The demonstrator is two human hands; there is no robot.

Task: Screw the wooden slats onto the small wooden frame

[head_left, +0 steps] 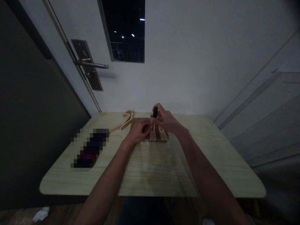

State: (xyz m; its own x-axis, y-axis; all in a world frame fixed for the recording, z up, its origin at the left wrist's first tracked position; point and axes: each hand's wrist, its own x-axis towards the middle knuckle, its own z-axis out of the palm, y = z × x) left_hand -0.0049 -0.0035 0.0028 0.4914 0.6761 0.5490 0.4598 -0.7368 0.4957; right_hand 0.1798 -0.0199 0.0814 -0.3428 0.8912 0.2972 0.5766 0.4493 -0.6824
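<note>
Clock ctr = wood assy (153,134), on the table (229,175) beyond its ctr. L hand (140,129) on assy at 9; R hand (167,120) at 1, w/ screwdriver (155,112) in fingers, upright over assy. Bent wood strips (127,123) at approx 10, on tabletop, near end by blurred-out item (91,148) at 8–9. Door (187,62) behind table at 12; its window (126,31) at 11, lever handle (93,64) btwn 10 & 11. Tissue (41,214) on flr at 8, below tbl lvl.

The single head-worn view looks forward and down from above the near side of a pale wood-grain, round-cornered table (211,175). It frames all the table's edges and, beyond, a flat white door (187,62).
</note>
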